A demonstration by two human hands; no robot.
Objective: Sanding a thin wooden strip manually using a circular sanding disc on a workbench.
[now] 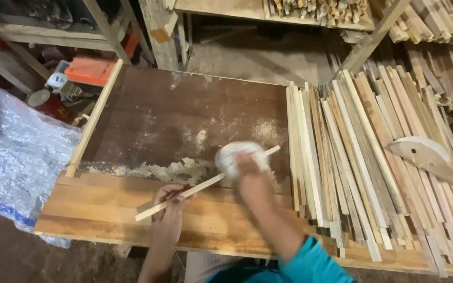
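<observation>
**Currently: thin wooden strip pinned at one end, rubbed at the other**

The left hand is closed around the near end of a thin wooden strip, fingers pinching it from both sides. This grip appears to serve as an anchor, so that the strip does not slide while it is worked. The strip runs diagonally away from that hand, up and to the right, lying low over the dark worktop.

The right hand is motion-blurred. It presses a pale crumpled pad, possibly abrasive paper or cloth, onto the strip's far portion. The fingers are curled over the pad; how tightly they are clamped cannot be told through the blur. Beyond the pad the strip's far tip shows free.

Pale dust and shavings lie just ahead of the left hand, along the step where the dark surface meets the lighter front boards.

Edges and room: to the right of the right hand, close by, lies a thick bundle of similar wooden strips, with a curved wooden piece resting on top farther right. Sideways travel that way is therefore tight. Ahead of both hands the dark surface lies largely open. Well left of the left hand a long batten borders the worktop, and beyond it a plastic sheet hangs.
</observation>
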